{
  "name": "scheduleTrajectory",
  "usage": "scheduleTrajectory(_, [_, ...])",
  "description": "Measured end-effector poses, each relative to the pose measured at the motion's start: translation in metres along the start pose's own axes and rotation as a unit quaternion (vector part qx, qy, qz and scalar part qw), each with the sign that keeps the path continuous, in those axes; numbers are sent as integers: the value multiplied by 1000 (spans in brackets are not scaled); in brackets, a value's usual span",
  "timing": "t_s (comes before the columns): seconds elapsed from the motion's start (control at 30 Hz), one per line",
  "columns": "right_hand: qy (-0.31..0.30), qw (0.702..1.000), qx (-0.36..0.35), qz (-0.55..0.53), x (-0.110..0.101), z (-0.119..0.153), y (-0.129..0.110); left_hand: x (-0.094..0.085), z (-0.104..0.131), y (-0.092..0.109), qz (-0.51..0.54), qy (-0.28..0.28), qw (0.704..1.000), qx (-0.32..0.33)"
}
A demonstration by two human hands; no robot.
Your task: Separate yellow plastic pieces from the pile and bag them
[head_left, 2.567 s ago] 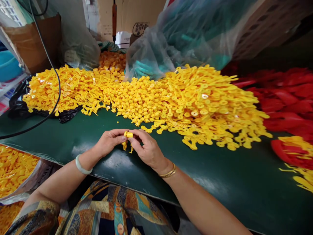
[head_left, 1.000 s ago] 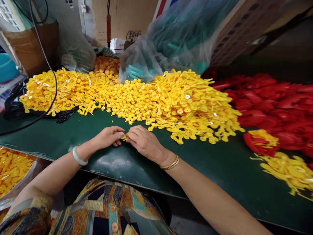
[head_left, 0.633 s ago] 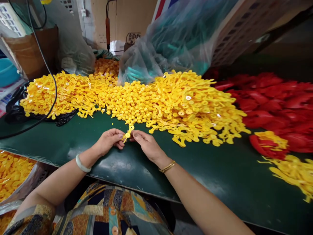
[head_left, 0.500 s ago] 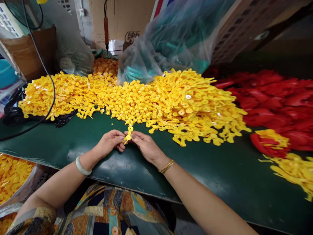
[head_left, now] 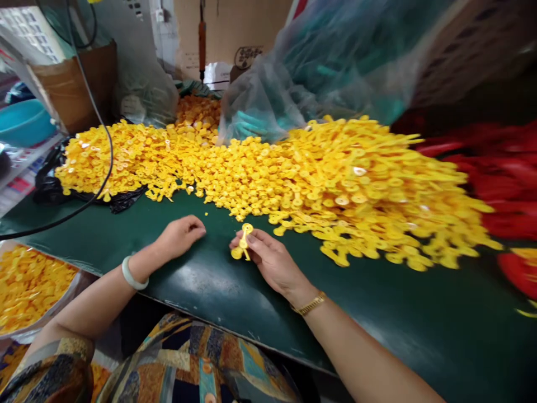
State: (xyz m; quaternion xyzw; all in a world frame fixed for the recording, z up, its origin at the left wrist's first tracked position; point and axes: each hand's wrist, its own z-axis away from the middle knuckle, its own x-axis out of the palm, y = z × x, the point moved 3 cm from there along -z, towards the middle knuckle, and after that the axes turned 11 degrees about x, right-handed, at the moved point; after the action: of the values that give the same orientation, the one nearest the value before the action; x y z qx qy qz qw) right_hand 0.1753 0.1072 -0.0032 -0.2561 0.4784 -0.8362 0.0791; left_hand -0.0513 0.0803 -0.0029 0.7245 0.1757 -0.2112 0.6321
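Here, right hand (head_left: 277, 261) pinches yellow piece (head_left: 244, 244); left hand (head_left: 179, 236) curls nearby.

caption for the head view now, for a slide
Right hand holding a yellow plastic piece above a green tabletop, left hand apart from it, yellow parts heaped behind.

Print shows on the cardboard (head_left: 229, 28) and the white packet (head_left: 217, 74), too blurred to read.

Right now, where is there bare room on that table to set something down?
Bare green tabletop shows between the left hand and right hand, and right of the right forearm, nearer than the yellow pile. The back is crowded with that pile.
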Motion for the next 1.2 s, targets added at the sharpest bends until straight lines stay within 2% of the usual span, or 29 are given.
scheduleTrajectory(0.03, [1,1000,9,-4,0,-2,1,-24,-3,-8,-98,50,994,12])
scheduleTrajectory(0.07, [0,1000,17,-4,0,-5,1,-48,-6,-16,-192,103,976,13])
scheduleTrajectory(0.13, [-4,1000,27,0,2,-10,2,-88,-10,-31,-336,181,924,-17])
scheduleTrajectory(0.17, [-6,1000,31,3,3,-13,2,-102,-12,-39,-379,194,904,-32])
scheduleTrajectory(0.23, [-10,999,39,7,5,-15,2,-115,-17,-52,-422,175,889,-41])
scheduleTrajectory(0.37, [-14,998,48,23,4,-16,3,-106,-22,-62,-433,112,894,-11])
scheduleTrajectory(0.53, [-19,997,22,73,1,-15,8,-94,-9,-53,-418,46,907,0])
scheduleTrajectory(0.67, [-14,997,12,74,2,-15,8,-102,11,-41,-432,9,901,-27])
scheduleTrajectory(0.77, [-22,997,23,66,5,-15,8,-109,11,-27,-444,8,896,-21])
scheduleTrajectory(0.87, [-26,997,25,72,8,-15,7,-100,-13,-10,-442,24,897,15])
scheduleTrajectory(0.97, [-28,996,20,79,8,-14,7,-72,-52,-1,-413,11,909,52])
scheduleTrajectory(1.1, [-38,995,14,92,7,-12,7,-40,-93,-7,-372,30,928,18])
scheduleTrajectory(1.2, [-53,994,11,95,5,-10,7,-34,-102,-16,-364,49,930,0])
